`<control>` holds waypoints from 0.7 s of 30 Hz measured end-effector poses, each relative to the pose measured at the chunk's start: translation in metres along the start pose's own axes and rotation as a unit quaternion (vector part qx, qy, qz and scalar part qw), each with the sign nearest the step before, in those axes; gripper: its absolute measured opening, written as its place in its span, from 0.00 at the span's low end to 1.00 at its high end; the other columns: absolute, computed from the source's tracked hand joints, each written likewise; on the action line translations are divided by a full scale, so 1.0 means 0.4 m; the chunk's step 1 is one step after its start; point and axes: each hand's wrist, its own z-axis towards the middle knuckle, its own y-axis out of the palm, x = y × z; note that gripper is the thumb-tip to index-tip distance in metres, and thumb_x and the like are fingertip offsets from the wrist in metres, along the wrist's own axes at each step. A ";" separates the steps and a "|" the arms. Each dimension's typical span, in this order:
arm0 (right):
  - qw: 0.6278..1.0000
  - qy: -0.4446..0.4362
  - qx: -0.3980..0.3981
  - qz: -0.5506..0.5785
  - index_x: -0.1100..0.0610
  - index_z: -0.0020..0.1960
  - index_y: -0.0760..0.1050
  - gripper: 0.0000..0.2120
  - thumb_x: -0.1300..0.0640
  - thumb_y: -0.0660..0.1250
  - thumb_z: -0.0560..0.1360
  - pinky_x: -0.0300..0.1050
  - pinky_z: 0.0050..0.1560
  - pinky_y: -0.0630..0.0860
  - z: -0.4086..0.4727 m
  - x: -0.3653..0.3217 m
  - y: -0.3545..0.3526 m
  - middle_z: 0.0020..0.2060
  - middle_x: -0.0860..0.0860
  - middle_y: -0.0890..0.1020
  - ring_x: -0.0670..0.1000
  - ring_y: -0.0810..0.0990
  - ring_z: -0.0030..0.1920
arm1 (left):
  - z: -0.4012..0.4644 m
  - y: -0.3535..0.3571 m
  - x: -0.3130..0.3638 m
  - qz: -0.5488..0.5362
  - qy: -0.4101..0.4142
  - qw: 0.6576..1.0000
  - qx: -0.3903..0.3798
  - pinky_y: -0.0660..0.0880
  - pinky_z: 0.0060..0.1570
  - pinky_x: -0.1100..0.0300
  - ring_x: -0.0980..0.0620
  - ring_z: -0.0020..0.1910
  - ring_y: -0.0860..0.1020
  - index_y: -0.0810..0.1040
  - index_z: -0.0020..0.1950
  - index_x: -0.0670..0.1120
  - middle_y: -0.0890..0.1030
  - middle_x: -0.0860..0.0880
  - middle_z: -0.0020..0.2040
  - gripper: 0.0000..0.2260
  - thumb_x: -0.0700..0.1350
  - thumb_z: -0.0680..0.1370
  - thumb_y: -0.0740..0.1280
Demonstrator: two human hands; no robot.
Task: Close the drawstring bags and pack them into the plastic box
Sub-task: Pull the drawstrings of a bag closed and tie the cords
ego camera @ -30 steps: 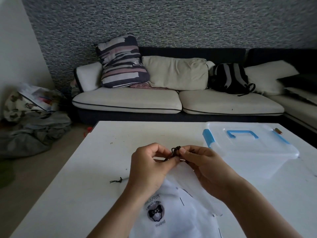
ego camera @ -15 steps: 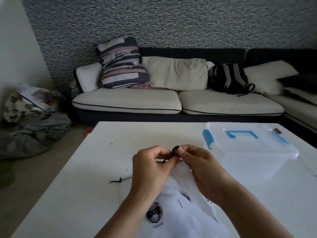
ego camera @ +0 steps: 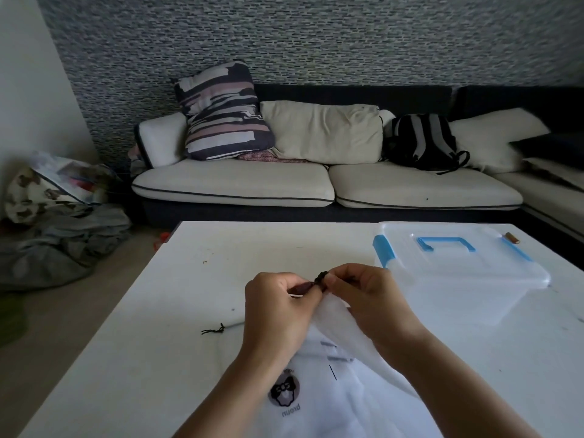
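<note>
Both hands meet over the middle of the table point(ego camera: 151, 311), fingers curled. The left hand point(ego camera: 278, 314) and right hand point(ego camera: 369, 301) each pinch the dark cord point(ego camera: 319, 279) at the gathered mouth of a white bag point(ego camera: 344, 390), thumb and forefinger pressed on the knot between them. The bag's neck is lifted off the table under the hands, while its body lies flat toward the near edge, with a round bow-tie print point(ego camera: 284, 392) face up beside the left wrist. A loose cord end point(ego camera: 214, 330) lies on the table just left of the left hand. The box point(ego camera: 458, 273), clear with its lid on and blue handle and clips, sits near the far right corner, just beside the right hand. A small brown cylinder point(ego camera: 512, 238) lies beyond the box by the far edge. Behind the table stands a sofa point(ego camera: 316, 184) with a striped cushion point(ego camera: 221, 115) and a backpack point(ego camera: 423, 140).
</note>
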 end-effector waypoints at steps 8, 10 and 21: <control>0.997 -0.032 0.022 -0.073 0.57 0.42 0.84 0.08 0.60 0.69 0.78 0.30 0.32 0.68 0.012 0.001 -0.016 0.28 0.44 0.81 0.39 0.72 0.27 | 0.016 -0.014 0.006 -0.237 -0.202 0.949 -0.052 0.83 0.42 0.55 0.44 0.42 0.86 0.85 0.43 0.38 0.86 0.41 0.40 0.03 0.35 0.75 0.72; 0.996 -0.035 0.018 -0.080 0.57 0.42 0.84 0.08 0.61 0.69 0.78 0.30 0.31 0.67 0.013 -0.004 -0.024 0.27 0.45 0.80 0.39 0.71 0.27 | 0.019 -0.021 0.003 -0.231 -0.187 0.950 -0.097 0.81 0.41 0.60 0.46 0.42 0.86 0.84 0.44 0.37 0.86 0.40 0.41 0.04 0.35 0.77 0.70; 0.989 -0.057 -0.004 -0.134 0.55 0.41 0.84 0.07 0.60 0.70 0.77 0.31 0.32 0.69 0.005 -0.025 -0.047 0.31 0.46 0.83 0.40 0.75 0.30 | 0.035 -0.060 -0.007 -0.188 -0.160 0.952 -0.183 0.82 0.44 0.60 0.47 0.44 0.86 0.83 0.46 0.36 0.86 0.39 0.45 0.04 0.35 0.78 0.68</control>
